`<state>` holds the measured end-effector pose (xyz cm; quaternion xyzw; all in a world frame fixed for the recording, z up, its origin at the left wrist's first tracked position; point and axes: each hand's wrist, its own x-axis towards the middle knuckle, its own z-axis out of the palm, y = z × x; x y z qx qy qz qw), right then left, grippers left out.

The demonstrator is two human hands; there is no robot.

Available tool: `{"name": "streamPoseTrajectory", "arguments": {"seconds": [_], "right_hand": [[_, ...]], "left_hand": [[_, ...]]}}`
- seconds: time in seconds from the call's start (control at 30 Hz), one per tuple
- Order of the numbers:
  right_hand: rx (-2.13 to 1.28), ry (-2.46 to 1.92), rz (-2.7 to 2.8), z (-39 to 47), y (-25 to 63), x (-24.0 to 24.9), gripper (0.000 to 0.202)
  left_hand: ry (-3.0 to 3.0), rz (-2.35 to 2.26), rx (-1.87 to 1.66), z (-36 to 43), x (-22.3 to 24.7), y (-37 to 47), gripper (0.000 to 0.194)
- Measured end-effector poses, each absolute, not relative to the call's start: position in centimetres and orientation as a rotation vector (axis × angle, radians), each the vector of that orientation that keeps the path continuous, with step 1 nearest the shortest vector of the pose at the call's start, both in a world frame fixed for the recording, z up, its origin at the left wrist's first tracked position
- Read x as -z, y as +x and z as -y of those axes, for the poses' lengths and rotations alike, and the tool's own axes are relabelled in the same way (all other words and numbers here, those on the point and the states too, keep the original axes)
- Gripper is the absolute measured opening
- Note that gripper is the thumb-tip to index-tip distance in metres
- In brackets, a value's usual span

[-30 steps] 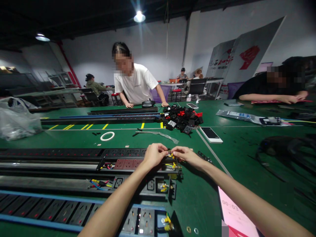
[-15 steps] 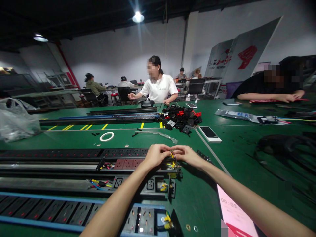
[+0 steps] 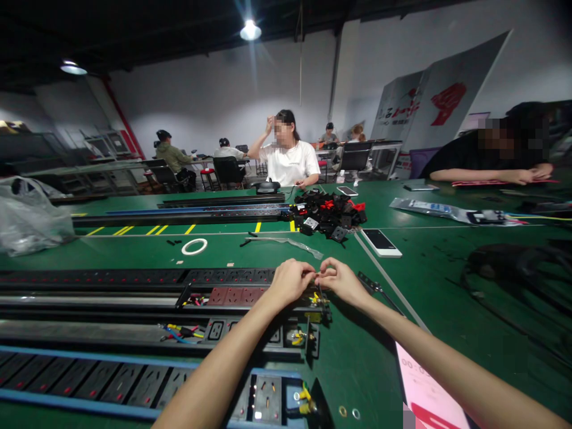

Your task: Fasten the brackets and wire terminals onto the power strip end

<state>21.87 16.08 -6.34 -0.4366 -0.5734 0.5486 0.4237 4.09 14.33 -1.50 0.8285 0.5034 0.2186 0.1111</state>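
Note:
My left hand (image 3: 292, 280) is closed in a pinch at the right end of the farthest near-side socket strip (image 3: 227, 276). Facing it, my right hand (image 3: 339, 280) has its thumb and forefinger pinched, the fingertips nearly meeting those of my left. What they hold is too small to make out. Just below the fingertips are yellow wire ends (image 3: 315, 299) at the strip ends. Nearer me lie a strip with brown sockets (image 3: 236, 296), a black strip with larger sockets (image 3: 215, 329), and a blue-edged strip (image 3: 102, 381), partly hidden by my left forearm.
Black and red parts (image 3: 330, 211) are heaped beyond my hands, near a white phone (image 3: 381, 243). A white ring (image 3: 194, 246), black cables (image 3: 513, 286) and a pink-screened device (image 3: 429, 387) lie around. Across the table sits a person in white (image 3: 292, 161); another leans at right.
My hands have shifted slightly, and the right fingers are more curled. The person in white has raised a hand to the head.

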Motion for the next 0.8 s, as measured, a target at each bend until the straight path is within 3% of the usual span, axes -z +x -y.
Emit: {"name": "streamPoseTrajectory", "arguments": {"seconds": [0.8], "right_hand": [[-1.323, -1.049, 1.295, -15.0, 21.7, 6.9, 0.050]], "left_hand": [[2.557, -1.199, -0.305, -16.5, -0.3, 3.6, 0.028]]}}
